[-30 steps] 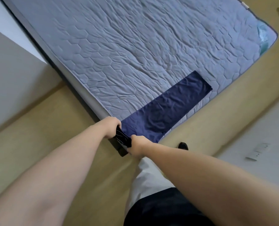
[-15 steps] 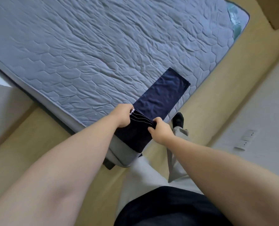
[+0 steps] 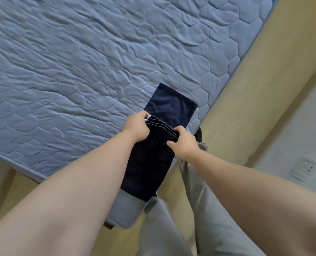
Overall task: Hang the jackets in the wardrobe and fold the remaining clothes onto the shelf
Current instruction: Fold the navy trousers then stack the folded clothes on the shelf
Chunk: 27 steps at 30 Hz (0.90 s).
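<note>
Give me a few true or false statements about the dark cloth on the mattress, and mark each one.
1. The left grip and the right grip both hold the navy garment. True.
2. The navy garment lies on a wooden table. False: it lies on the quilted mattress, near its corner.
3. A wall socket shows on the right. True.
4. The navy garment hangs from a hanger. False: no hanger shows; it lies partly folded over itself.
</note>
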Tool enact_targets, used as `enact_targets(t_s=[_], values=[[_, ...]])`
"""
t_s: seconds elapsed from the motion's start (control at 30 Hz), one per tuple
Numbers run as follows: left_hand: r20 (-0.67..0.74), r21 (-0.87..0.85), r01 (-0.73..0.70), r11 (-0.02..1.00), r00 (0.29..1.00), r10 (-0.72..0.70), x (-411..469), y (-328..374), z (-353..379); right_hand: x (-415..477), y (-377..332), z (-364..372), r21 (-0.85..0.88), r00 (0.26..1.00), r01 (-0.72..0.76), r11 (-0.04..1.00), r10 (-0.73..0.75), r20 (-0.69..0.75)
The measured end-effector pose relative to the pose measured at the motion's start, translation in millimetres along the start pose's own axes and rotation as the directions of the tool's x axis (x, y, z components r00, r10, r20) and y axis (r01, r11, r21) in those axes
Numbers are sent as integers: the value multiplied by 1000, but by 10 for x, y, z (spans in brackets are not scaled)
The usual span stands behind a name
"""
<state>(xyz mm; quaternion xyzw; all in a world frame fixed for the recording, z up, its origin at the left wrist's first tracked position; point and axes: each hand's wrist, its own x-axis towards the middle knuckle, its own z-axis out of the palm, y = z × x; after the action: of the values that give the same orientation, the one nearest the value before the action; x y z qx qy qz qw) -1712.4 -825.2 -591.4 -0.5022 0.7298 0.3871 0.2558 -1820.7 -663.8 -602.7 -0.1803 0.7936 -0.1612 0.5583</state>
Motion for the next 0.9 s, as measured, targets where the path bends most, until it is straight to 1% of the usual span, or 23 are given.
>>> enact_targets(t_s=[0.13,0.23,0.3,0.43,0.63,0.8,0.9], values=[[-13,86,70,994,997,-70,745,351,171,713,120,-266,60,999,-42,997,42,-3],[-98,163,158,974,985,-143,1163,574,278,1122,149,-340,91,999,-37,995,40,-34],[-139,178,196,964,975,-172,1359,653,333,1300,162,-355,100,996,-63,993,69,-60],[-156,172,173,970,977,-146,1548,644,420,1458,175,-327,173,983,-170,970,179,-37],[-55,105,139,985,990,-134,1654,627,391,1521,173,-340,243,979,-172,955,193,-69],[-14,127,47,991,999,-46,1638,688,381,1468,288,-443,224,977,-166,960,190,-92],[13,136,47,990,999,-49,1656,722,435,1448,289,-522,161,971,-208,965,224,-82]])
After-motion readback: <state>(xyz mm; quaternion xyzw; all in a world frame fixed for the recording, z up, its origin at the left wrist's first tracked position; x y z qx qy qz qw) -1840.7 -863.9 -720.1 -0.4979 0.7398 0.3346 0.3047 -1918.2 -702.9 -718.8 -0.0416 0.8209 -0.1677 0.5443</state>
